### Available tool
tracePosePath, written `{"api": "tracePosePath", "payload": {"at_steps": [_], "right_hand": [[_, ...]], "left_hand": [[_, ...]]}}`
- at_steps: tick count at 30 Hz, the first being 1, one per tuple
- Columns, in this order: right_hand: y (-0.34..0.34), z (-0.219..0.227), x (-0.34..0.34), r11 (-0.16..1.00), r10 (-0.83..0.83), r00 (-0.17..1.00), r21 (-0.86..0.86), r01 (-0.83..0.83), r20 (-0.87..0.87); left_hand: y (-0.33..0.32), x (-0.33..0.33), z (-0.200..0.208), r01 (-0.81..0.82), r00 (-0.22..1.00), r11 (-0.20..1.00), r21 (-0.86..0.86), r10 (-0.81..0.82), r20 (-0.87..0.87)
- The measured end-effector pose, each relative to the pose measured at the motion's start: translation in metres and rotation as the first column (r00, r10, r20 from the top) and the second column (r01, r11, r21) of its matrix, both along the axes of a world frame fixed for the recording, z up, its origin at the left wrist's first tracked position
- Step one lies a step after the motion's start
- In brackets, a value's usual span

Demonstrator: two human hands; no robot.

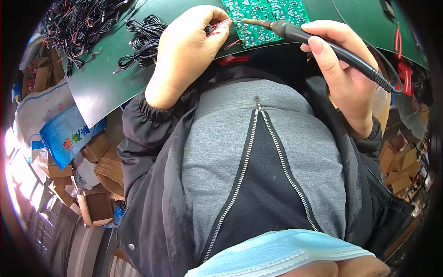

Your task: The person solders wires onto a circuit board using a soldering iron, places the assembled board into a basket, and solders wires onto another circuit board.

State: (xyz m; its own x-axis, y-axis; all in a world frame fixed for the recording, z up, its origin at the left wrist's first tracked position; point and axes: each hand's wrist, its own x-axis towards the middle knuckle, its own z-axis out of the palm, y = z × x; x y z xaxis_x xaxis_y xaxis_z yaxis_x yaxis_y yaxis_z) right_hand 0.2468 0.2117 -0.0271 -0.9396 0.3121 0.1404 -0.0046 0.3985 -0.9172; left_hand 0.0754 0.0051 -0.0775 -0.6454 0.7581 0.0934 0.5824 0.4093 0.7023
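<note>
My right hand is closed round the black handle of a soldering iron. The iron's tip points left and meets the left edge area of a green circuit board panel. Thin red and pale wires are pinched in my left hand, their ends close to the iron's tip. Whether the tip touches a wire or the board, I cannot tell. Small components cover the panel, which lies on the green table mat.
Bundled black cables lie left of my left hand, with a large tangled cable heap beyond. Red-handled pliers are at the far right. The iron's cord loops behind my right hand. Cardboard boxes crowd the floor at left.
</note>
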Motion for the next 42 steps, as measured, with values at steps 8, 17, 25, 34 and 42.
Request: {"api": "tracePosePath", "payload": {"at_steps": [8, 17, 25, 34, 42], "right_hand": [[0.001, 0.003, -0.006, 0.997, 0.062, 0.998, 0.036, -0.063, 0.030], [-0.001, 0.012, 0.005, 0.998, -0.041, 0.998, 0.054, 0.038, 0.051], [-0.002, 0.014, 0.013, 0.999, -0.004, 0.997, 0.055, 0.000, 0.072], [0.001, 0.004, 0.012, 0.994, 0.059, 0.998, 0.089, -0.061, 0.026], [0.005, 0.007, 0.010, 0.992, 0.077, 0.996, 0.093, -0.081, 0.042]], "left_hand": [[0.000, 0.000, -0.002, 0.003, 1.000, 1.000, 0.012, -0.003, -0.011], [0.001, 0.001, 0.006, -0.005, 0.999, 0.997, 0.082, 0.008, -0.039], [0.003, 0.003, 0.017, -0.036, 0.999, 0.999, 0.010, 0.036, -0.013], [0.004, -0.032, 0.064, 0.008, 0.978, 0.923, -0.385, -0.087, -0.189], [0.004, -0.024, 0.061, -0.090, 0.991, 0.989, -0.121, 0.101, 0.088]]}}
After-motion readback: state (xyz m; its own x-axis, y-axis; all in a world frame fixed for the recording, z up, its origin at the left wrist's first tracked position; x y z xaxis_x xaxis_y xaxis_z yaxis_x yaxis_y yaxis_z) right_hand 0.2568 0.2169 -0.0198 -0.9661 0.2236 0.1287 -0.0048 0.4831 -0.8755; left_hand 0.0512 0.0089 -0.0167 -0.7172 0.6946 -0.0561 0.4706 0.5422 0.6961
